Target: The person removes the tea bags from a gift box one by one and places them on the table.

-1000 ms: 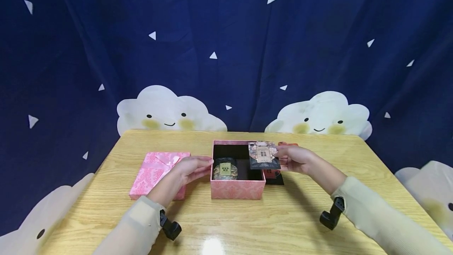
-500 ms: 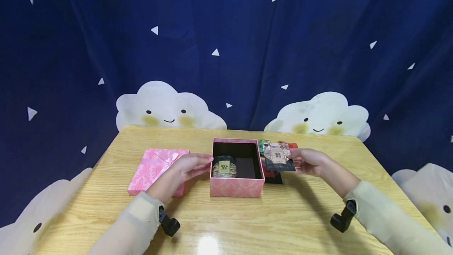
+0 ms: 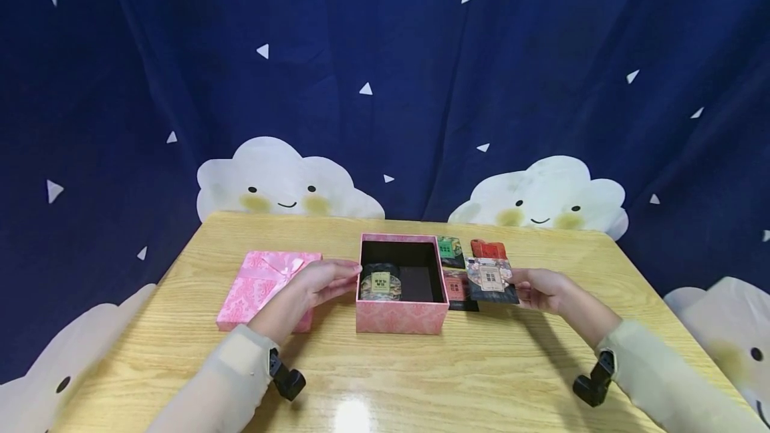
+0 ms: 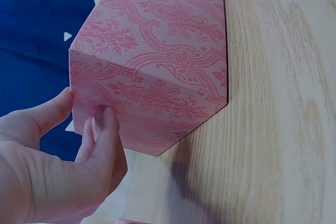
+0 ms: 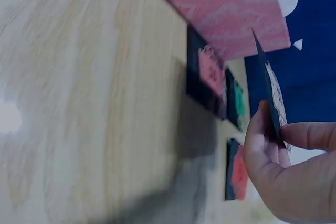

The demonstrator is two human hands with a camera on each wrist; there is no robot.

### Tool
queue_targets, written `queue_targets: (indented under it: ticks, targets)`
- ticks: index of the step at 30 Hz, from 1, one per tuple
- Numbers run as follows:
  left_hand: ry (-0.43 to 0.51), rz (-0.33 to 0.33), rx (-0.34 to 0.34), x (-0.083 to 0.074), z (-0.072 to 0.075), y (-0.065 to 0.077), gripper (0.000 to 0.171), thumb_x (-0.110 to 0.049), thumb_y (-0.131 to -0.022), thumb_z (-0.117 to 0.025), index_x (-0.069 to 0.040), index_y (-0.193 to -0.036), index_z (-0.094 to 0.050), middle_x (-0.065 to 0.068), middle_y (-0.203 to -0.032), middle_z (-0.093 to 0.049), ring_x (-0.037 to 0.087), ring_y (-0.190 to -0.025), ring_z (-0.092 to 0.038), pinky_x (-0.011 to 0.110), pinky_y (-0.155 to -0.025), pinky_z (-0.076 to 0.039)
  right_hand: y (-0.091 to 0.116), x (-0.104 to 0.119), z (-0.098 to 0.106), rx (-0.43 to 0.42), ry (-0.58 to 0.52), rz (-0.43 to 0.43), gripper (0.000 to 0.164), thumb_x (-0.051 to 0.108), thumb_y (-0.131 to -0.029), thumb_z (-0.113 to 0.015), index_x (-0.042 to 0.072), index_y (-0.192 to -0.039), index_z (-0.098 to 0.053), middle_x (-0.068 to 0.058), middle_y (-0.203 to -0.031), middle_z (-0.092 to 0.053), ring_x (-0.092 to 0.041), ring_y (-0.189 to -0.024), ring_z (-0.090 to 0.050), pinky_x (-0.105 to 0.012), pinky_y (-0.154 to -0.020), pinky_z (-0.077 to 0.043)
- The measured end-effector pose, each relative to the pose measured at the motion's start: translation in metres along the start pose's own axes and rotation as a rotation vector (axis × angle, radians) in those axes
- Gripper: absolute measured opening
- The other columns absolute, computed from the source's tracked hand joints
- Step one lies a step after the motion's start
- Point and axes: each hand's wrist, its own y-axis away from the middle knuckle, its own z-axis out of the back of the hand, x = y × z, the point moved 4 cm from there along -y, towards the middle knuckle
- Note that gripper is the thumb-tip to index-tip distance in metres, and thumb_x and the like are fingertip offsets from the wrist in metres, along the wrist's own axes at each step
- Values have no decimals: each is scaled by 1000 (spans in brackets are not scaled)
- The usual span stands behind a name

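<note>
Head view, and here come the hands: the right hand (image 3: 541, 291) has its fingers closed in a pinch on a dark floral packet (image 3: 491, 280), thumb on the printed face, aloft over the table (image 3: 433, 379) to the right of the pink box (image 3: 400, 318). The left hand (image 3: 327, 280) has fingers loosely parted, tips touching the box's left wall near the rim. Past that forearm I see the pink lid (image 3: 259, 286). Inside the box, left side: a yellow-green-labelled packet (image 3: 380, 282). Just right, a red-labelled packet (image 3: 456, 286); farther back, a green-labelled packet (image 3: 450, 251) and a red packet (image 3: 488, 249); then the navy curtain (image 3: 313, 85).
</note>
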Motion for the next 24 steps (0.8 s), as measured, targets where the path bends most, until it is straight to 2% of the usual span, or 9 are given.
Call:
queue_targets:
  ticks: [3,5,8,11,14,18,21,24]
  targets:
    - [1,1,-2,0,1,0,39,-3,-93,-58,14,-127,-50,9,-103,-67,8,-82,-65,43,-110,-44,-2,-6,6,-2,2,3,14,4,-96,-44,12,-98,-56,2,-78,-62,-4,-67,-57,-14,-65,-57]
    - [8,1,2,0,0,0,39,-3,-93,-58,14,-127,-49,7,-100,-67,7,-82,-65,43,-110,-44,-3,-9,9,-9,1,6,13,4,-96,-45,11,-99,-55,2,-78,-62,-4,-67,-58,-15,-65,-57]
    - [9,2,2,0,1,0,38,-2,-93,-58,13,-127,-50,4,-95,-66,6,-81,-65,43,-111,-43,-5,-12,14,-19,28,21,13,5,-97,-45,8,-105,-54,2,-79,-64,-5,-70,-60,-15,-66,-57]
    - [2,1,-3,0,1,0,40,-3,-93,-58,14,-128,-49,6,-97,-67,7,-82,-65,43,-110,-44,-7,-15,19,-43,83,41,21,6,-97,-44,2,-117,-53,3,-80,-64,-6,-72,-60,-16,-66,-56]
    - [-3,1,-3,0,1,0,40,-4,-93,-58,14,-128,-49,9,-103,-67,9,-85,-65,43,-110,-43,-9,-17,23,-61,172,67,39,5,-98,-41,-14,-132,-40,5,-81,-64,-4,-72,-61,-16,-66,-56]
    - [-2,-2,10,1,1,0,41,-4,-94,-57,14,-129,-48,8,-102,-66,10,-91,-65,44,-112,-42,-11,-21,27,-75,245,92,53,5,-99,-39,-18,-142,-20,8,-79,-66,-2,-70,-62,-16,-64,-56]
    - [-1,-2,17,0,1,0,41,-4,-94,-57,14,-129,-47,4,-97,-66,10,-92,-65,43,-111,-43,-13,-23,30,-89,242,91,54,6,-99,-39,-18,-143,-18,9,-77,-66,-1,-68,-62,-15,-62,-54]
    - [3,2,12,0,0,0,39,-3,-94,-57,13,-128,-48,2,-92,-65,9,-88,-65,42,-110,-45,-14,-25,33,-95,231,91,51,7,-100,-40,-19,-141,-23,8,-78,-66,-2,-69,-62,-15,-62,-54]
